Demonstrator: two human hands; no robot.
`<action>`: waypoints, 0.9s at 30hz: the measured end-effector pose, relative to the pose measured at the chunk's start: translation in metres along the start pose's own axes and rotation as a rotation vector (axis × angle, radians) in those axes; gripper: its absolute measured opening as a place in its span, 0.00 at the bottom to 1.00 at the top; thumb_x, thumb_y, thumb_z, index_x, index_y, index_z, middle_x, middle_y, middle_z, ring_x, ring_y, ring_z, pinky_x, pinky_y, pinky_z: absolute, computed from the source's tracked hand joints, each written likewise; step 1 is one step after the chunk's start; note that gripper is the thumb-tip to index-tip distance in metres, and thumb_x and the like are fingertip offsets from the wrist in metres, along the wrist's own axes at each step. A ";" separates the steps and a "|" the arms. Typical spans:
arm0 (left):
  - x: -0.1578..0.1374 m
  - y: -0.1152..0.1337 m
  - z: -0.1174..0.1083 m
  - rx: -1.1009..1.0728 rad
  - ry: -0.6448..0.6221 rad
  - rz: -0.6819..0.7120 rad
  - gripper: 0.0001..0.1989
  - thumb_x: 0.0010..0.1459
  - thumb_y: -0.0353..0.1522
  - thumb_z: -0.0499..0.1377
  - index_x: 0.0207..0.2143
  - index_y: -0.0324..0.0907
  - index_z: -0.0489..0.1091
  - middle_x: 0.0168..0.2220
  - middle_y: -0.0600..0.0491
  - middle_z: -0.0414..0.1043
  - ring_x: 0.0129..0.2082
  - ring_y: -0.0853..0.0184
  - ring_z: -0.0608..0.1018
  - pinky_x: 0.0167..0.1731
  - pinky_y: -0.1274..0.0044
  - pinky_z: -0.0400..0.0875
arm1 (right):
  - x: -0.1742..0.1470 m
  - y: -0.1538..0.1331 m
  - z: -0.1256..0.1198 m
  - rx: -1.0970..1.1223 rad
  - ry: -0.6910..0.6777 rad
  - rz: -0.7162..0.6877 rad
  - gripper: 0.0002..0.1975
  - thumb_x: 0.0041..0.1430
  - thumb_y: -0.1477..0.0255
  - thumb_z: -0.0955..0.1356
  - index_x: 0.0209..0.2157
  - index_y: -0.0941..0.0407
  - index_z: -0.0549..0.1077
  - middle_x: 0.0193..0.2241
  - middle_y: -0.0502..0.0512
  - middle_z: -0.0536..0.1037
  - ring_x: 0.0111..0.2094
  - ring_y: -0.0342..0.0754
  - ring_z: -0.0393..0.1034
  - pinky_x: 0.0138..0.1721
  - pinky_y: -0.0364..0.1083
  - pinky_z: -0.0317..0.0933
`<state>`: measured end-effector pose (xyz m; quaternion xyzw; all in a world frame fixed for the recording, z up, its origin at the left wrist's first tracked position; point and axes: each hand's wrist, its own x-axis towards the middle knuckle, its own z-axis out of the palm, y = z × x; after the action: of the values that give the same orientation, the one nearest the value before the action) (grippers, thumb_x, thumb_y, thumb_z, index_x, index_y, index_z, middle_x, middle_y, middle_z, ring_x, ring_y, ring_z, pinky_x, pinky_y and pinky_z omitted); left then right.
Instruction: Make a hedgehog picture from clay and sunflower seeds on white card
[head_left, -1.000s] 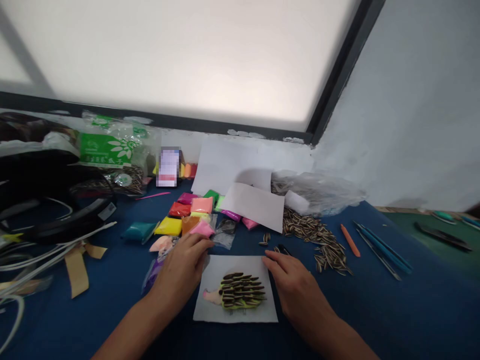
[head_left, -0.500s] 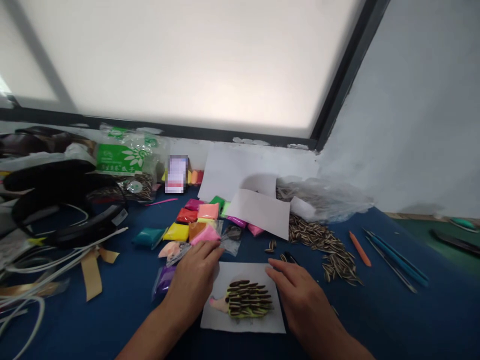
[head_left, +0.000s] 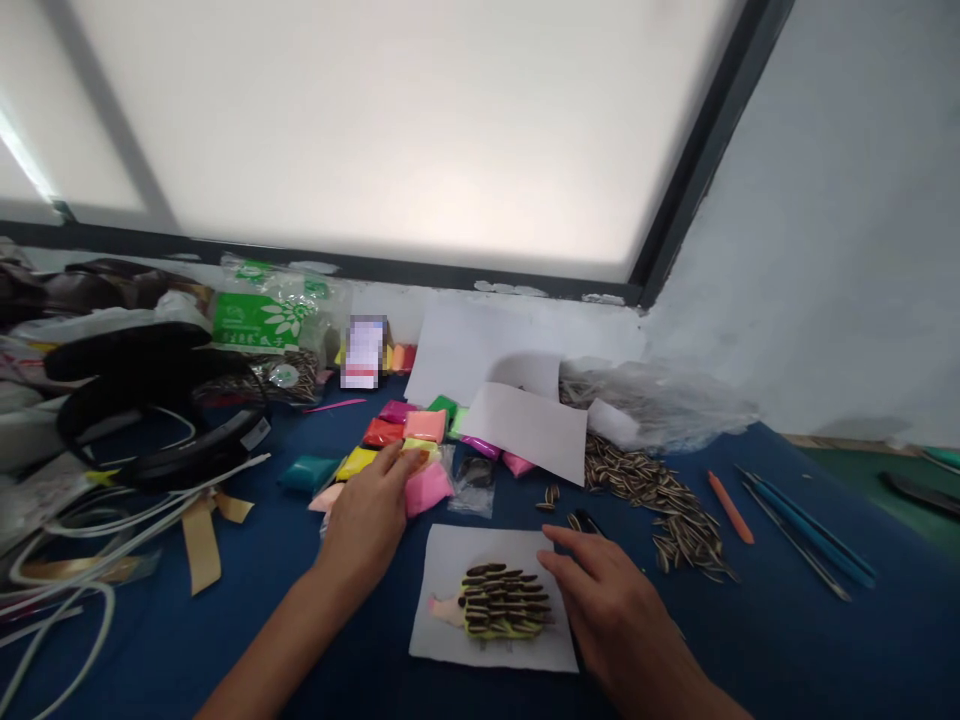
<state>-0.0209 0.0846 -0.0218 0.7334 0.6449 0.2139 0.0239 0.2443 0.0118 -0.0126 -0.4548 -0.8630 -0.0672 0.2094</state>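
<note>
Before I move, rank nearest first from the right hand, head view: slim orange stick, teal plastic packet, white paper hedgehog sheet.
1. White paper hedgehog sheet: left of the right hand.
2. Slim orange stick: to its right.
3. Teal plastic packet: left of the left hand.

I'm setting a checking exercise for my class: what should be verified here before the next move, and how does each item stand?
1. Seed hedgehog within the paper's edges: ok.
2. Left hand off the paper: ok; it is over the packets.
3. Left hand gripping a packet: cannot tell.
4. Right hand away from the paper: not ok; it overlaps the right edge in view.
5. Loose seeds all in the seed pile: not ok; stray seeds lie apart.
</note>
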 end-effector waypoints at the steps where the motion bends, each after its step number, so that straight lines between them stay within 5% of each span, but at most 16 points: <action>1: 0.003 -0.001 0.000 -0.014 0.000 -0.038 0.22 0.62 0.23 0.45 0.56 0.41 0.66 0.59 0.42 0.66 0.53 0.57 0.73 0.48 0.67 0.69 | 0.000 0.000 0.000 0.004 0.000 0.001 0.19 0.56 0.85 0.60 0.44 0.59 0.76 0.47 0.67 0.77 0.47 0.57 0.73 0.45 0.56 0.70; 6: 0.011 -0.005 -0.003 -0.001 -0.017 -0.107 0.20 0.60 0.29 0.53 0.55 0.40 0.64 0.51 0.43 0.70 0.48 0.57 0.75 0.40 0.71 0.69 | 0.000 -0.003 -0.003 0.034 -0.016 0.000 0.18 0.57 0.84 0.60 0.43 0.59 0.76 0.47 0.66 0.76 0.48 0.56 0.72 0.46 0.56 0.69; 10: 0.008 -0.006 -0.012 -0.063 0.099 -0.107 0.09 0.59 0.32 0.54 0.41 0.41 0.71 0.43 0.48 0.71 0.40 0.60 0.76 0.33 0.75 0.68 | 0.001 -0.005 -0.006 0.042 -0.006 0.002 0.18 0.58 0.84 0.60 0.43 0.59 0.76 0.47 0.65 0.77 0.47 0.56 0.72 0.46 0.55 0.69; 16: 0.002 0.003 -0.037 -0.531 0.215 -0.168 0.11 0.57 0.41 0.57 0.37 0.44 0.70 0.33 0.54 0.75 0.30 0.64 0.75 0.29 0.75 0.68 | 0.003 -0.009 -0.009 0.082 0.034 0.023 0.17 0.59 0.83 0.60 0.42 0.58 0.76 0.45 0.65 0.78 0.46 0.56 0.73 0.45 0.56 0.69; 20: -0.010 0.023 -0.044 -1.027 -0.122 -0.125 0.12 0.52 0.41 0.59 0.33 0.42 0.66 0.32 0.53 0.76 0.32 0.64 0.78 0.32 0.73 0.75 | 0.004 -0.013 -0.017 0.312 0.061 0.122 0.14 0.63 0.75 0.61 0.47 0.58 0.73 0.45 0.63 0.78 0.46 0.54 0.73 0.46 0.52 0.69; 23: -0.024 0.043 -0.044 -1.159 -0.426 -0.110 0.15 0.52 0.40 0.59 0.40 0.42 0.68 0.34 0.51 0.77 0.31 0.63 0.79 0.28 0.73 0.77 | 0.006 -0.016 -0.028 0.589 0.049 0.306 0.12 0.64 0.67 0.63 0.46 0.56 0.72 0.42 0.59 0.79 0.43 0.51 0.74 0.43 0.47 0.68; 27: -0.038 0.063 -0.040 -1.219 -0.598 -0.088 0.18 0.52 0.39 0.58 0.44 0.42 0.68 0.37 0.50 0.76 0.33 0.63 0.79 0.26 0.73 0.78 | 0.010 -0.020 -0.038 0.883 -0.049 0.467 0.14 0.67 0.64 0.60 0.43 0.55 0.74 0.34 0.53 0.78 0.36 0.46 0.72 0.37 0.43 0.66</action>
<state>0.0218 0.0283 0.0233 0.5895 0.4039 0.3262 0.6188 0.2343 -0.0033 0.0274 -0.5053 -0.6888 0.3641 0.3711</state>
